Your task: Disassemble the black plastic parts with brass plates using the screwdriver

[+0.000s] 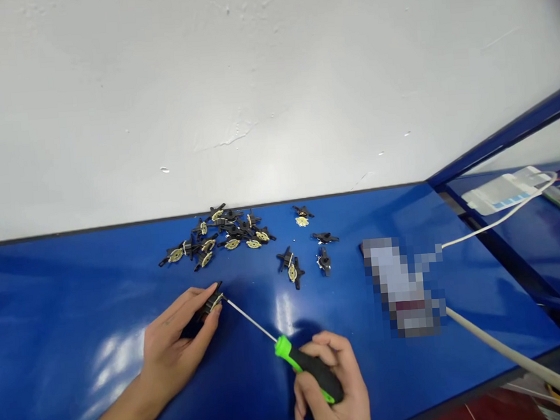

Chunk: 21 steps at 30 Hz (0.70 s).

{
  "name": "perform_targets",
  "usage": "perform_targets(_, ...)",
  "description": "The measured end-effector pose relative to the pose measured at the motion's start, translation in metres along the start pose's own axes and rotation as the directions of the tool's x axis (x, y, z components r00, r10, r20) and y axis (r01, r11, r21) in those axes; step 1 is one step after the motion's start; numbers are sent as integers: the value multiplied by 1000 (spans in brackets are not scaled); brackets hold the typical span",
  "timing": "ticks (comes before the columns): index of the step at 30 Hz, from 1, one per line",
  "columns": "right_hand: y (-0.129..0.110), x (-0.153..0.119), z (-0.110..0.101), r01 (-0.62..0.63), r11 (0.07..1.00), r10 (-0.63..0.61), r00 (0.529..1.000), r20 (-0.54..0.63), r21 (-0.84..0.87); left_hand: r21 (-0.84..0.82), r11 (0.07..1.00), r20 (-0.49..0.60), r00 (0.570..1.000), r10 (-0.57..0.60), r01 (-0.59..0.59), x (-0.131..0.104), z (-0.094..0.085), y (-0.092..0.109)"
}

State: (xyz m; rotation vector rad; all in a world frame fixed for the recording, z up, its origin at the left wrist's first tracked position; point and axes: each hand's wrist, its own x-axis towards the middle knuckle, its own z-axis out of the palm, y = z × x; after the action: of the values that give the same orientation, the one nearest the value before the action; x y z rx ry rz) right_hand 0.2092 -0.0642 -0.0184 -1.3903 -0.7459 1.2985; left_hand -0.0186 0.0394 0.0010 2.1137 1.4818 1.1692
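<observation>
Between the thumb and fingers of my left hand (183, 332) is a small black plastic part with a pale disc (213, 302), held just above the blue table. My right hand (333, 382) grips a screwdriver (315, 371) by its black and green handle. The thin metal shaft points up and left, and its tip meets the edge of the held part. Behind my left hand lies a pile of similar black parts (231, 231) with pale discs. Several more (292, 272) are scattered to the right of the pile.
A blue table (75, 301) runs up to a white wall (272, 95). On the right lies a pixelated object (400, 288) beside a white cable (504, 335). A blue metal frame (504, 127) and a white power strip (504, 192) stand at the far right.
</observation>
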Motion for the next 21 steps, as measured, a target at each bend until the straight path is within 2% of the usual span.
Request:
perform_targets(2,1,-2,8,25,998,-20,996,-85,59,29,1000,-10,1000,-6,6,-1,0,-1)
perform_targets(4,0,-4,14,77,993,-66,991,-119,90,39,999,-7,1000,0,1,-1,1,-1)
perform_targets(9,-9,0,15,146,989,-148,965,-216,-26,30,999,-9,1000,-15,16,-2,1,-2)
perform_targets(11,-12,2,12,81,996,-86,968,-236,-32,36,999,-11,1000,-5,5,-3,0,-3)
perform_targets(14,-11,2,9,-59,998,56,980,-192,-10,39,999,6,1000,12,-12,-6,-1,-4)
perform_targets(16,-9,2,11,-82,997,83,984,-155,14,36,999,11,1000,0,0,-7,-1,-5)
perform_targets(21,-4,2,18,135,989,-124,979,-161,57,92,995,-35,998,-45,48,-7,0,-8)
